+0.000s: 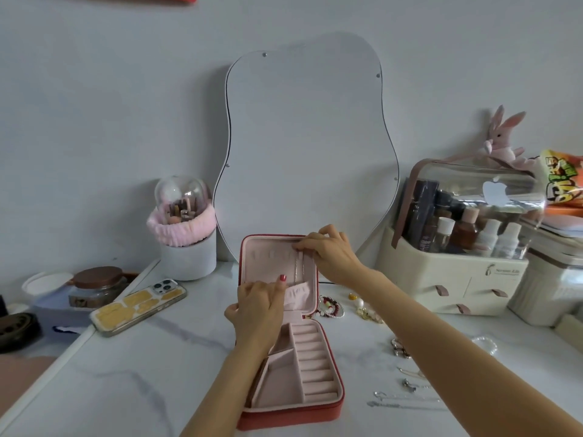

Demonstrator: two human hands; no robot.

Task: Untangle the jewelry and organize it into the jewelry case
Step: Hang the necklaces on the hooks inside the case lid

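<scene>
- Nearest the person, thin silver chains (407, 401) lay in separate straight lines on the marble tabletop (126, 389), right of the case, apparently freed of tangles and waiting their turn.
- The red jewelry case (293, 414) lay open flat, its ring rolls and pink compartments bare, so most pieces seemingly had yet to go in.
- Further back, beaded bracelets (329, 305) and pearl pieces (367, 312) sat just beside the case's hinge, within easy reach.
- The left hand (258, 310) held the lid's elastic pocket (298, 296), fingers curled on its edge, probably to take the dangling end.
- The right hand (331, 249) pinched the top of a fine necklace (298, 266) at the lid's hooks, thumb and fingertips closed on it, likely fastening it to hang straight.
</scene>
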